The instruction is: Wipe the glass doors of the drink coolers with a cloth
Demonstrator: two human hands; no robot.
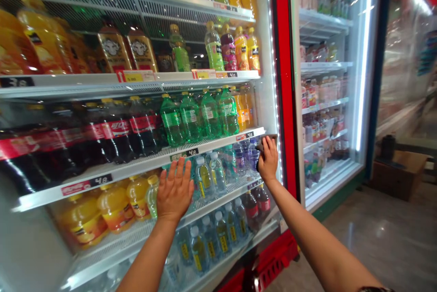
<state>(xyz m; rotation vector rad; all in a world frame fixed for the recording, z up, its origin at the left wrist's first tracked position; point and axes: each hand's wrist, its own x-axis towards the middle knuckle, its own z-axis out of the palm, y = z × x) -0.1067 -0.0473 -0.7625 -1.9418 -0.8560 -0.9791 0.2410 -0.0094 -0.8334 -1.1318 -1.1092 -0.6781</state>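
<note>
My left hand (175, 188) is raised flat with its fingers stretched, in front of the lower shelves of a drinks cooler. It seems to rest on the cooler's glass, though the contact is hard to see. Over at the right edge of the shelves, my right hand (268, 160) has its fingers bent over a dark grey cloth-like piece (271, 137), mostly covered by the hand. Behind the hands stand clear water bottles (204, 178), green soda bottles (209, 114), dark cola bottles (116, 130) and orange juice bottles (114, 207).
A red upright frame (287, 78) borders the cooler on the right, with a red grille (276, 267) at its base. Beyond it stands a second lit cooler (326, 64) of small drinks. A cardboard box (398, 173) sits on the grey floor (358, 237).
</note>
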